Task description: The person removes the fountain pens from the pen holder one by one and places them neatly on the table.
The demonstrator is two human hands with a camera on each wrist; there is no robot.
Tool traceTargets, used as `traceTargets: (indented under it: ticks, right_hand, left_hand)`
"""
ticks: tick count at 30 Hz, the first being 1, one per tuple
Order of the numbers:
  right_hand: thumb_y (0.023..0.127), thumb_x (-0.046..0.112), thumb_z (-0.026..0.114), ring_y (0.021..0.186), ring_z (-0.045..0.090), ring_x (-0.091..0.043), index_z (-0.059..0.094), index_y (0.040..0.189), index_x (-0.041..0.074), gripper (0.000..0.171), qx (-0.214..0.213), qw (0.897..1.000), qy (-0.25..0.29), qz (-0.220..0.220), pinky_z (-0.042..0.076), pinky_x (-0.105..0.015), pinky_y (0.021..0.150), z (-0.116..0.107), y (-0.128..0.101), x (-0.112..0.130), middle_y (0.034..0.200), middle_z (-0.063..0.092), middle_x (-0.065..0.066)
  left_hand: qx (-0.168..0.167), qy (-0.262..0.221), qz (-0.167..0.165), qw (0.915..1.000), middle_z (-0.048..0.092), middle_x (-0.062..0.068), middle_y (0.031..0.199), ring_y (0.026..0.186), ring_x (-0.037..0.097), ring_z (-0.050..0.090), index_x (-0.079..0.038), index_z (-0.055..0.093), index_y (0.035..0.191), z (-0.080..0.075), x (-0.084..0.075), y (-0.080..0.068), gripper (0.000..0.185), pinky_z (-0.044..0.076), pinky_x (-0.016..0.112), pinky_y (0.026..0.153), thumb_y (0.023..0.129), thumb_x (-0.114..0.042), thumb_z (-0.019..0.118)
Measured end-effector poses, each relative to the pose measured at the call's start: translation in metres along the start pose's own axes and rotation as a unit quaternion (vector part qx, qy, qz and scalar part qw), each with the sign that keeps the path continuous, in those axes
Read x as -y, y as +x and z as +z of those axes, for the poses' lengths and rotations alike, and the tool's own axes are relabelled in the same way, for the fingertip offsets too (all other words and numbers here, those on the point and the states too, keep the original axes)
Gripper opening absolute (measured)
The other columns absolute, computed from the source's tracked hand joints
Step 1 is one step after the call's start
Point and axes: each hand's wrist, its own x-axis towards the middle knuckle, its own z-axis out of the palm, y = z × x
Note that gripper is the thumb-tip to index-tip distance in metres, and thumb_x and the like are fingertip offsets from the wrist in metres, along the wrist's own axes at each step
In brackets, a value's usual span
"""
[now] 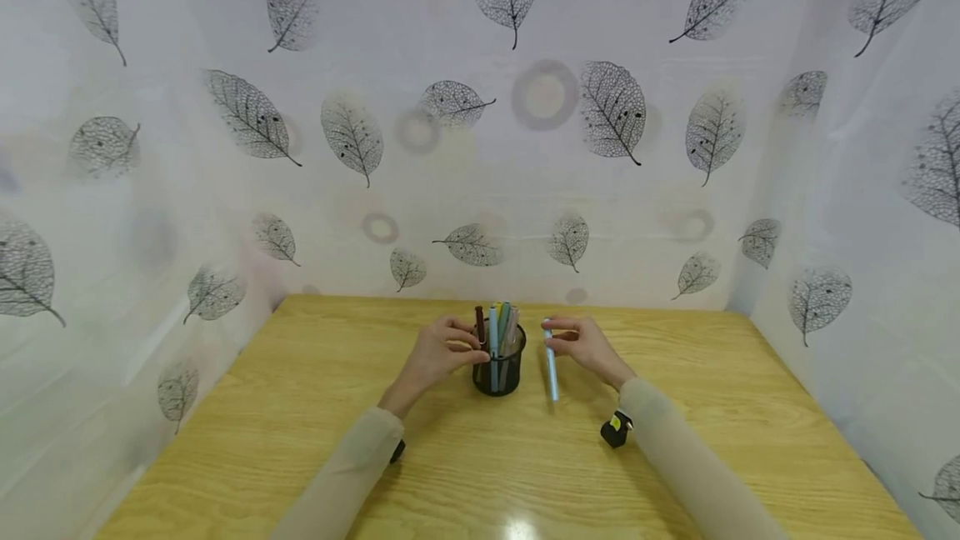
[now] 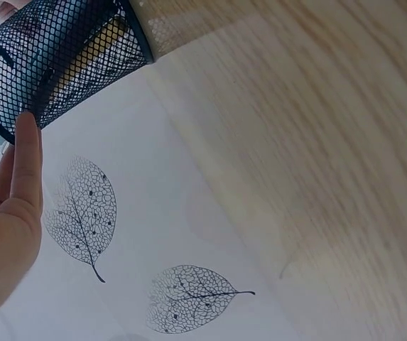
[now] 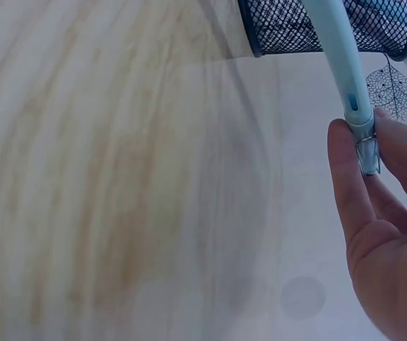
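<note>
At right, the right hand (image 1: pixel 588 347) is pinching a blue pen (image 1: pixel 552 376). The left hand (image 1: pixel 437 352) is gripping a mesh cup (image 1: pixel 510 373).

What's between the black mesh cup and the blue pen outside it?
Head view: only bare tabletop shows between the mesh cup and the light blue pen.

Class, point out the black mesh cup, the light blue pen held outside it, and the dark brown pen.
Black mesh cup (image 2: pixel 75 60): left wrist view, side wall.
Light blue pen (image 3: pixel 344 67): right wrist view, barrel.
Dark brown pen (image 1: pixel 480 323): head view, upper part.
</note>
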Motion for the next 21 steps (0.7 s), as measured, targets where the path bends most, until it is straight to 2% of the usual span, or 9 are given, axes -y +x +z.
traceTargets:
  ticks: [2,7,17,21]
  right_hand:
    - [0.093,0.002,0.064,0.117,0.059,-0.046,0.055,0.132,-0.009,0.041,0.001,1.000,-0.009,0.002,0.057,-0.034,0.086,-0.001,-0.001,-0.003,0.152,0.034,-0.029]
    - [0.093,0.000,0.064,0.114,0.062,-0.040,0.054,0.133,-0.009,0.042,-0.002,1.000,-0.022,0.010,0.057,-0.038,0.086,0.000,-0.002,-0.009,0.150,0.039,-0.027]
    - [0.093,0.000,0.064,0.116,0.060,-0.041,0.056,0.131,-0.009,0.041,0.006,0.999,-0.043,0.021,0.057,-0.034,0.085,0.001,-0.005,-0.011,0.151,0.037,-0.028]
    - [0.093,0.004,0.065,0.116,0.061,-0.039,0.059,0.130,-0.007,0.039,0.004,0.997,-0.067,0.031,0.057,-0.034,0.085,0.000,-0.004,-0.012,0.148,0.042,-0.027]
  left_hand:
    - [0.000,-0.001,0.001,1.0000,0.061,0.007,0.108,0.090,0.023,0.070,-0.008,0.077,0.083,0.000,0.000,0.000,0.014,0.058,0.024,0.076,0.077,-0.018,0.084]
    - [-0.003,-0.005,0.004,1.0000,0.061,0.008,0.108,0.091,0.023,0.069,-0.008,0.077,0.082,0.001,0.002,0.000,0.014,0.058,0.025,0.076,0.076,-0.019,0.085]
    - [0.004,0.003,0.014,0.9999,0.062,0.008,0.107,0.096,0.024,0.066,-0.009,0.077,0.082,0.000,0.002,0.000,0.014,0.058,0.025,0.077,0.077,-0.020,0.085]
    - [0.003,0.004,0.007,1.0000,0.062,0.007,0.107,0.096,0.024,0.067,-0.010,0.077,0.081,-0.001,0.001,0.000,0.014,0.058,0.025,0.077,0.076,-0.021,0.085]
